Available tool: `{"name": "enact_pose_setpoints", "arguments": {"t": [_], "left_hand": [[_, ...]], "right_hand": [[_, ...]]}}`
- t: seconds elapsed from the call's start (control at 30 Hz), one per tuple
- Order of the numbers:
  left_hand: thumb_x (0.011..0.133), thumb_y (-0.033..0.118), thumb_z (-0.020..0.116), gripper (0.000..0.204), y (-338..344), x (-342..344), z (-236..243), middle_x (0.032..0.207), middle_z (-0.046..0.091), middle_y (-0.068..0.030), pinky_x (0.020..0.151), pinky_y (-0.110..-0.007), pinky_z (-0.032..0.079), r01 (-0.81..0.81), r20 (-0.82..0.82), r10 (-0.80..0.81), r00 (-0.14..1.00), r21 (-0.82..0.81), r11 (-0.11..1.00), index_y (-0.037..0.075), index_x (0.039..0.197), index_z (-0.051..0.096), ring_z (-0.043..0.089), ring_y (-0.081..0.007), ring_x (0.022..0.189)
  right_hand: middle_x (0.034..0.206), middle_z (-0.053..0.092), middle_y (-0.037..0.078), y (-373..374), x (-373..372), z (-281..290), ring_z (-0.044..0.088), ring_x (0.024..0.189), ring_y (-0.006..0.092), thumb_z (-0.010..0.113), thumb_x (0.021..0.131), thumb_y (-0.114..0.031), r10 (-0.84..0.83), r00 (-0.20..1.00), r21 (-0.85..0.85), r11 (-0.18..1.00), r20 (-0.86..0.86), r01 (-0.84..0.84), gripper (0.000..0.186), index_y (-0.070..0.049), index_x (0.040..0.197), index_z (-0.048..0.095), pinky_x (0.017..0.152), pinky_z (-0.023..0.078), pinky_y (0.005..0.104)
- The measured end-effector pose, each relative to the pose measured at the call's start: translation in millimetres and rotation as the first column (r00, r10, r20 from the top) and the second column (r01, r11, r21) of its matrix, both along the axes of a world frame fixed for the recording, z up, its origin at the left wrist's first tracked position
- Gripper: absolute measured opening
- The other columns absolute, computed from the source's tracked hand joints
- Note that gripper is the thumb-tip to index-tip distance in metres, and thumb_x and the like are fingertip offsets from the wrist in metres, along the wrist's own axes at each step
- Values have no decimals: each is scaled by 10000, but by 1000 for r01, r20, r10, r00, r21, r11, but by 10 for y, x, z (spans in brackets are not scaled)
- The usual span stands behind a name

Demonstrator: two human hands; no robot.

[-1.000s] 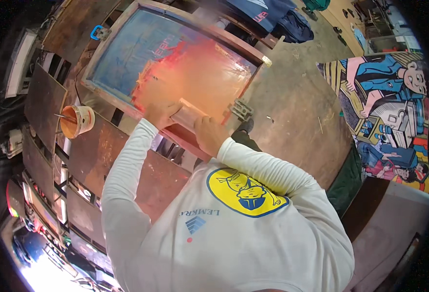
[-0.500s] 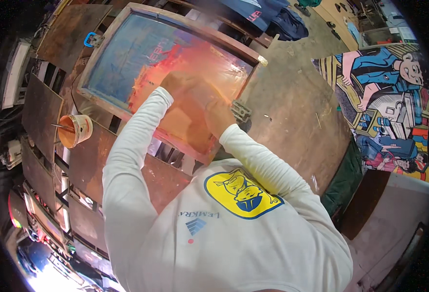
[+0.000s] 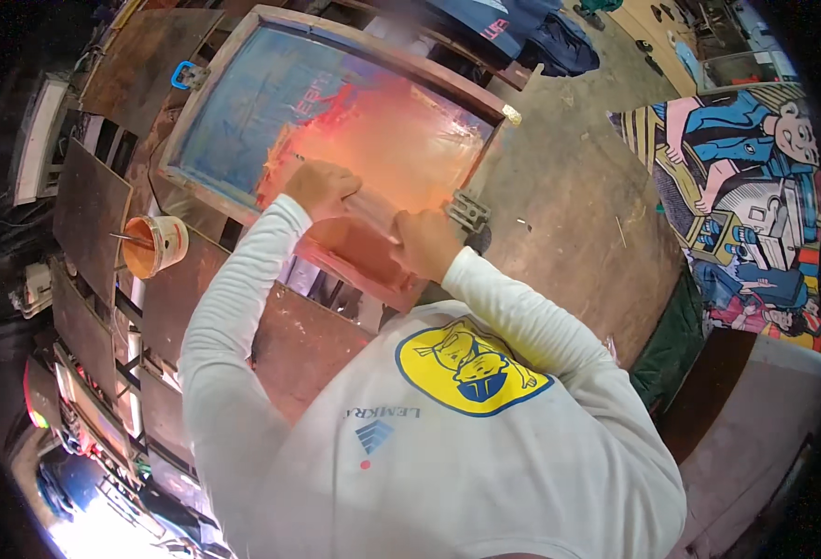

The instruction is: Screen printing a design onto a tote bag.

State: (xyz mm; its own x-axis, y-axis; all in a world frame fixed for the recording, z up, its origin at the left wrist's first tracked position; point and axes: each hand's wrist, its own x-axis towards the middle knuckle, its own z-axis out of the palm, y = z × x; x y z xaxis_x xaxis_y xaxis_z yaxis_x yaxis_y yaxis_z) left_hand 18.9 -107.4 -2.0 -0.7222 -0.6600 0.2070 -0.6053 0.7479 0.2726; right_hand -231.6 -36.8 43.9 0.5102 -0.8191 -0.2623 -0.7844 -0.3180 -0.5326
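My left hand [image 3: 321, 190] and my right hand [image 3: 424, 244] are closed on opposite ends of a squeegee [image 3: 374, 212], whose pale bar shows between them. The squeegee rests across the near part of a wood-framed printing screen [image 3: 383, 48]. Orange-red ink [image 3: 401, 135] covers the right and middle of its mesh, while the left part [image 3: 233, 116] looks bluish grey. Nearer my body, a strip of thicker orange ink [image 3: 364, 247] lies inside the frame. The squeegee's lower edge is hidden. Close beyond my right hand, a metal hinge clamp [image 3: 467, 212] sits at the frame's edge.
A tub [image 3: 177, 241] of orange ink with a stick in it stands left of the screen. Flat brown boards [image 3: 92, 200] line the left side. A blue-handled clamp [image 3: 184, 76] sits at the frame's far left. Dark clothing [image 3: 499, 33] lies beyond; a cartoon-painted panel [image 3: 746, 177] is at right.
Both hands have drawn the squeegee nearer to my body along the screen. The bar between my hands shows more clearly now. The view has shifted slightly.
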Motion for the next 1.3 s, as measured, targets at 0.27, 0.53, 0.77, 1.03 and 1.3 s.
{"name": "enact_pose_setpoints", "arguments": {"t": [0.27,0.53,0.77,1.03,1.3], "left_hand": [[658,223,758,359,-437,-319,-278,809,662,-34,633,-384,529,-8,-87,-4,996,-135,991,124,991,670,657,-258,743],[625,300,784,320,-132,-51,119,749,630,-52,644,-400,521,-7,113,-6,994,112,994,130,855,641,651,-278,704],[676,270,727,269,-314,-225,37,775,632,-48,642,-410,526,-16,-77,10,997,-72,997,122,882,636,660,-269,741],[751,137,657,232,-615,-370,-316,797,636,-61,641,-392,521,29,-109,-52,993,-201,979,122,982,638,643,-276,734],[741,180,681,180,-618,-203,-51,799,634,-50,643,-401,524,215,79,-211,974,-43,976,131,895,600,650,-268,732]], "right_hand": [[899,646,205,-69,-17,-456,678,828,336,665,809,-208,-145,979,-316,944,-141,94,256,18,921,618,680,568,414],[840,649,185,-5,-86,-139,692,728,353,677,820,-275,-10,997,2,1000,70,10,347,43,940,606,665,560,445],[1030,654,252,90,-31,-140,680,939,346,606,833,-135,-91,993,-247,966,-70,72,276,64,1024,592,765,567,414],[996,625,289,-2,100,-389,655,984,362,561,839,-79,-232,927,-461,884,-295,74,364,164,1109,539,803,563,377],[839,677,225,49,80,-144,688,768,387,653,824,-202,-132,991,18,991,24,131,292,45,971,602,702,542,490]]}}
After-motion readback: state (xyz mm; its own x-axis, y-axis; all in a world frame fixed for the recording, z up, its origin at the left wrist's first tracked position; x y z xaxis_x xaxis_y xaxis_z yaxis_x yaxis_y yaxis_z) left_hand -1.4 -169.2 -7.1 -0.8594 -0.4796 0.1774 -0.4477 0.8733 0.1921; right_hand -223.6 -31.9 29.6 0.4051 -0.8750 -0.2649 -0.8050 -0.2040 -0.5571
